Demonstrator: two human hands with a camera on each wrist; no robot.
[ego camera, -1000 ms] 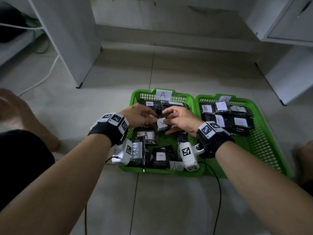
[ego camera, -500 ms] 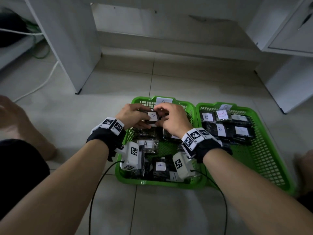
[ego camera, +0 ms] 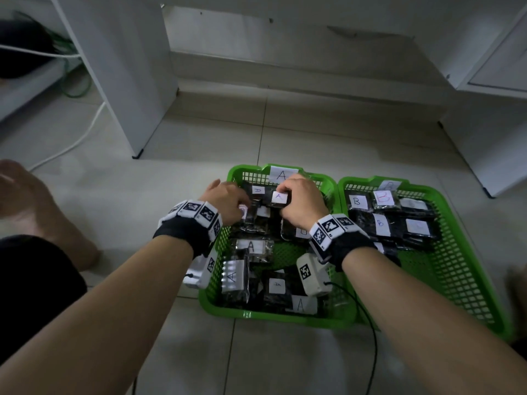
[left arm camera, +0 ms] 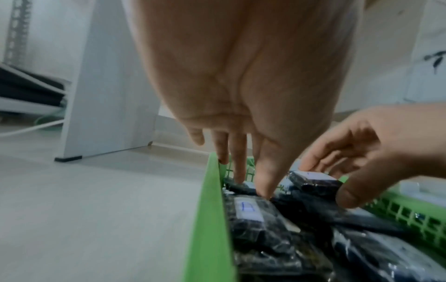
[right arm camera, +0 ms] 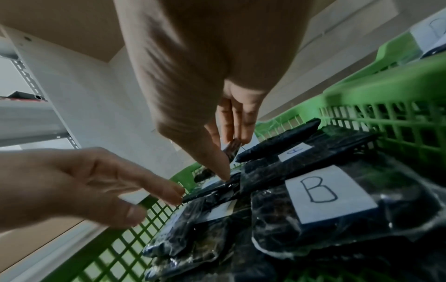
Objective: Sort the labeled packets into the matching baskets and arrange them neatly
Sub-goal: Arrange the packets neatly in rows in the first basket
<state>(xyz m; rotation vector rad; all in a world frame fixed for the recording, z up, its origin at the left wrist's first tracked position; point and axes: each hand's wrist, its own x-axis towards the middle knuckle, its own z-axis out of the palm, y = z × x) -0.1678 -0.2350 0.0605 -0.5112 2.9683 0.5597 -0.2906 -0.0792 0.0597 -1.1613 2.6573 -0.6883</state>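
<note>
Two green baskets stand side by side on the floor: basket A point(ego camera: 273, 316) on the left, basket B point(ego camera: 445, 195) on the right. Both hold dark packets with white letter labels. My right hand point(ego camera: 293, 198) pinches a packet labelled A point(ego camera: 278, 197) between fingers and thumb at the far end of basket A; the same packet point(left arm camera: 313, 181) shows in the left wrist view. My left hand point(ego camera: 241, 206) is beside it, its straight fingers point(left arm camera: 239, 171) touching packets along the left wall. A packet labelled B point(right arm camera: 325, 194) lies in basket A under my right wrist.
Several A packets point(ego camera: 251, 246) lie loose in the near half of basket A. B packets point(ego camera: 380, 223) fill the far half of basket B. A white cabinet leg point(ego camera: 137, 149) stands far left, another cabinet point(ego camera: 484, 155) far right. My bare foot point(ego camera: 34, 201) rests at left.
Both hands carried the A packet toward the far end of basket A. The left hand let go of it and now touches packets by the left wall; the right hand still holds it.
</note>
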